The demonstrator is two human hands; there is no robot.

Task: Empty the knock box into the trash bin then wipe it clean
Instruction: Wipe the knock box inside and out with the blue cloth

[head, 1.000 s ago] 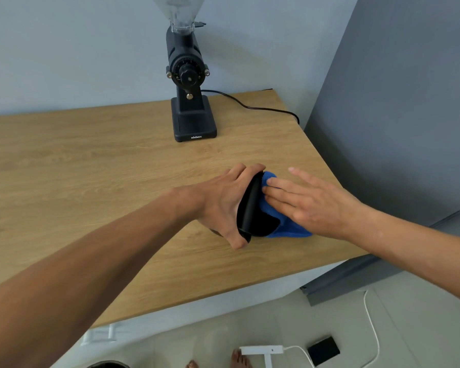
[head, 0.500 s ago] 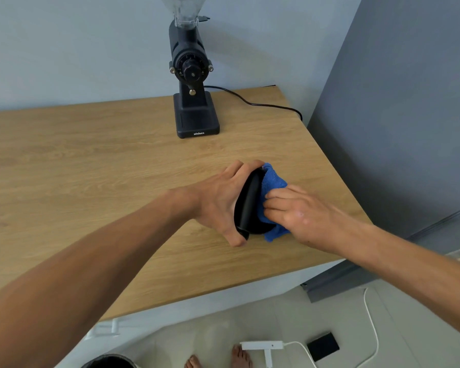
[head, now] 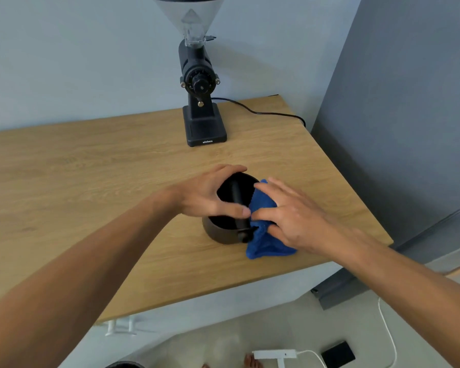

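The round black knock box stands upright on the wooden table, its opening facing up and its black bar crossing the inside. My left hand grips the box over its rim from the left. A blue cloth drapes over the box's right rim and down onto the table. My right hand presses on the cloth with fingers spread. The dark rim of a bin shows at the bottom edge, below the table.
A black coffee grinder with a clear hopper stands at the back of the table, its cord trailing right to a grey wall. On the floor lie a white power strip and a small black box.
The knock box was tipped on its side with the opening facing right; now it stands upright. My right hand has opened flat on the cloth at the right rim.
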